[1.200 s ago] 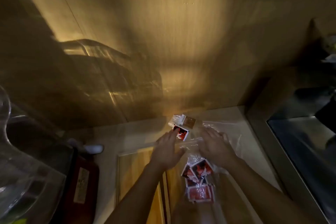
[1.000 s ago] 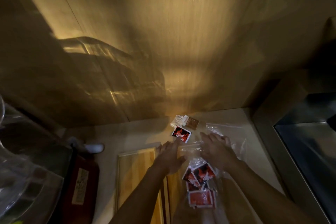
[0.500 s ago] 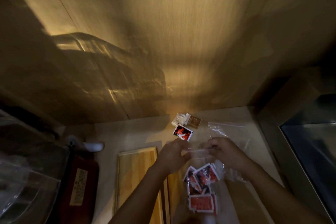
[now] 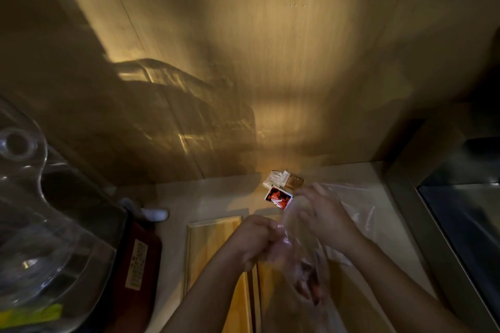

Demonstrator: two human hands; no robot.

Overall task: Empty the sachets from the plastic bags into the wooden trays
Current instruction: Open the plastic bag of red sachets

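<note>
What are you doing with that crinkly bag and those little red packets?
A person is holding a clear plastic bag of red sachets with both hands, the left hand and the right hand, over a wooden tray on the counter. The bag looks blurred. One red sachet and a couple of pale ones lie on the counter near the wall.

Pale countertop point(image 4: 213, 197) here, kinda dim. Wooden trays point(image 4: 211, 249) sit flat on it under the fingers. Just past the fingertips there's a red sachet point(image 4: 278, 198) and a brown-and-white packet point(image 4: 286, 180). Crumpled clear bag point(image 4: 359, 205) right of them.
</note>
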